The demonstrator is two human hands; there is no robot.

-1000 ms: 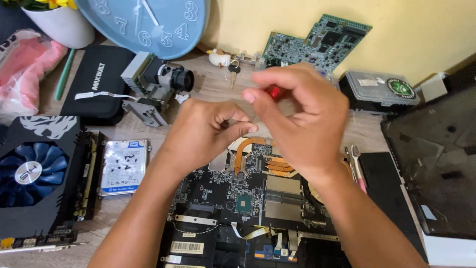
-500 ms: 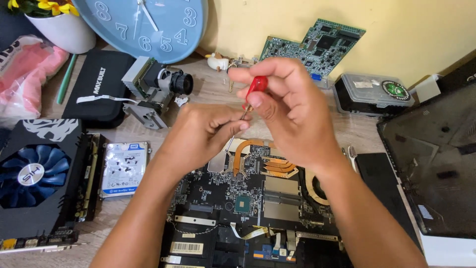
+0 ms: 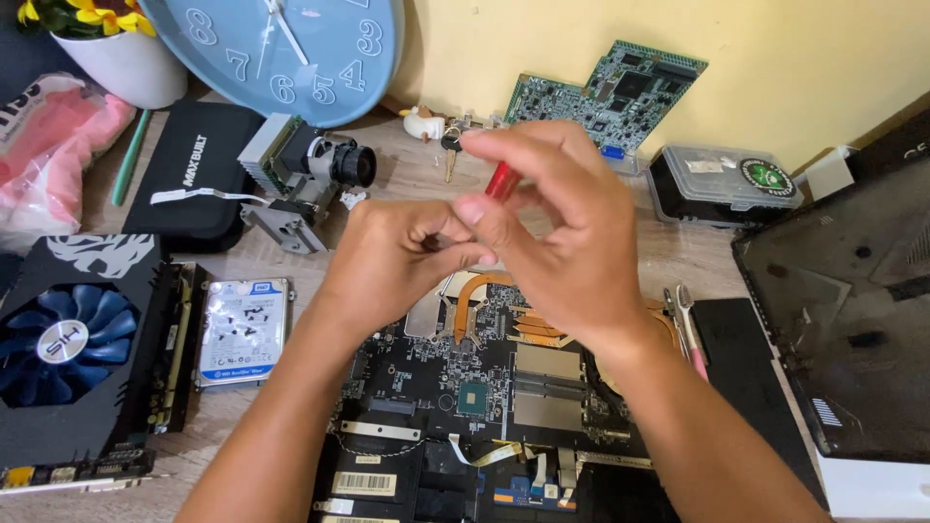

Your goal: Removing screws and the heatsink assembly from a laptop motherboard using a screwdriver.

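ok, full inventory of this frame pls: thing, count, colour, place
screwdriver: 1, red handle, pinched in right hand fingers
laptop motherboard: 1, black with copper heat pipes, centre, under the hands
graphics card: 1, black with blue fan, left edge
hard drive: 1, silver, right of the graphics card
camera module: 1, grey and black, rear centre-left
wall clock: 1, light blue, leaning at rear
circuit board: 1, green, propped on the wall
black pouch: 1, rear left
laptop cover: 1, black, right edge
left hand: 1, fingers by the screwdriver tip
right hand: 1, above the motherboard
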